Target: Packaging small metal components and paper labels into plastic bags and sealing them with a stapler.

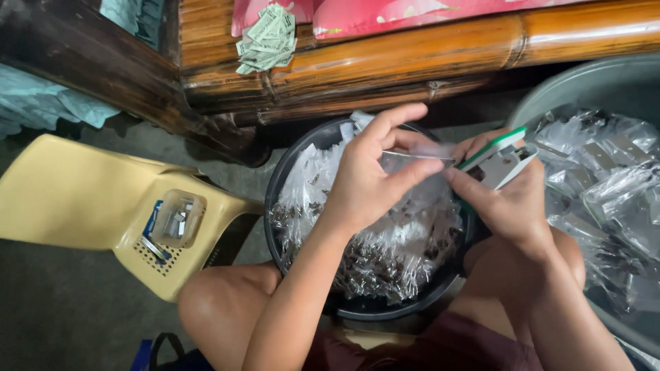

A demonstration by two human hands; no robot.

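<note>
Left hand fingers pinching clear packet, right hand gripping stapler, black basin beneath

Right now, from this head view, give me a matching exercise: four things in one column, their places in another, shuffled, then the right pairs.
Things:
1. stapler
2. clear plastic box
3. black basin
4. stack of paper slips

Places:
A. on the bamboo bench
B. on the cream plastic chair
C. in the right hand
D. between the person's knees, full of small clear packets

Pairs: 1-C, 2-B, 3-D, 4-A
</note>
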